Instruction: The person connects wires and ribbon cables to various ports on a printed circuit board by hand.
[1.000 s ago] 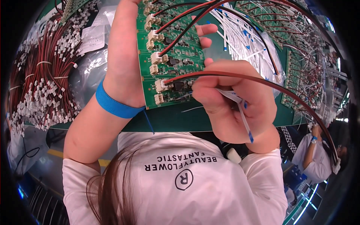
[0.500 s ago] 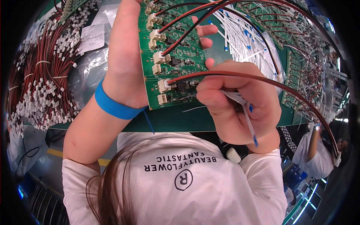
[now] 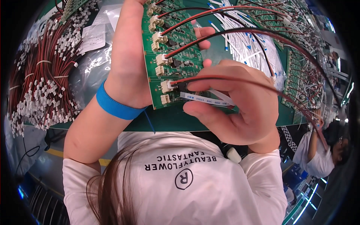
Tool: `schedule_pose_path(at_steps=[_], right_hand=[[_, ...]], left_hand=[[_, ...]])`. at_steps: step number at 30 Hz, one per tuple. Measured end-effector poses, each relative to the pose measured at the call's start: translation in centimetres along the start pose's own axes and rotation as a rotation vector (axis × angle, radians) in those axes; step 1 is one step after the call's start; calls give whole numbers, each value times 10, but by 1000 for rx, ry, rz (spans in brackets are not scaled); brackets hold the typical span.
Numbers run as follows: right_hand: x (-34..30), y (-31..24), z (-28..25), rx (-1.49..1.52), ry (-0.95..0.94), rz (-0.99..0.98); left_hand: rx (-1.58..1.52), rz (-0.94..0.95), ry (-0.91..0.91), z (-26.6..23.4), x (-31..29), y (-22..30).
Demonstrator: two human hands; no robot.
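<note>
A green circuit board panel (image 3: 174,56), with several cream connectors along its left edge, is held tilted in my left hand (image 3: 129,37). That hand wraps behind the panel, and its fingertips show past the right edge. Red-and-black wire leads (image 3: 225,78) plug into some of the connectors and arch off to the right. At the panel's lower right corner, my right hand (image 3: 243,105) is curled around white flat ribbon cables (image 3: 206,99). One cable's end lies over the board's edge, between the parted thumb and index finger. A blue wrist strap (image 3: 114,103) circles my left arm.
Bundles of red-and-black wires with white plugs (image 3: 45,86) lie at the left beside clear plastic bags (image 3: 95,65). Loose flat cables (image 3: 247,45) are piled beyond my right hand. More wired green boards (image 3: 294,82) stand along the right. Another person (image 3: 313,153) is at far right.
My right hand's thumb and index finger have parted, and a ribbon cable's end now shows over the board's corner. The wire leads have swung lower on the right. The panel has shifted slightly right.
</note>
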State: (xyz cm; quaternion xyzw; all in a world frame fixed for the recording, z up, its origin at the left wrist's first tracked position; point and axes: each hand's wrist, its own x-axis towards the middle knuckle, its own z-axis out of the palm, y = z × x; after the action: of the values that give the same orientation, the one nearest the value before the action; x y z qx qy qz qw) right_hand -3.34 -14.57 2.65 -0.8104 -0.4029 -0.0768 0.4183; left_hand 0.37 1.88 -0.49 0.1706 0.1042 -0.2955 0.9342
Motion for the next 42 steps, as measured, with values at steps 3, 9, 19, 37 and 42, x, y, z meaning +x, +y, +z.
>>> schedule_pose_path(at_steps=[3,9,19,37,42], right_hand=[[-2,1,-1,-22,-19,31],[-1,0,-4,84,-92,139],[0,-2,-2,106,-56,129],[-5,17,21,86,12,-125],[-3,14,21,67,16,-130]], left_hand=[[-24,-16,7,1,1,2],[-74,-48,22,4,0,3],[-69,-57,-18,-2,-2,4],[-54,35,-259,-14,1,-2],[-57,138,-263,-8,6,-6]])
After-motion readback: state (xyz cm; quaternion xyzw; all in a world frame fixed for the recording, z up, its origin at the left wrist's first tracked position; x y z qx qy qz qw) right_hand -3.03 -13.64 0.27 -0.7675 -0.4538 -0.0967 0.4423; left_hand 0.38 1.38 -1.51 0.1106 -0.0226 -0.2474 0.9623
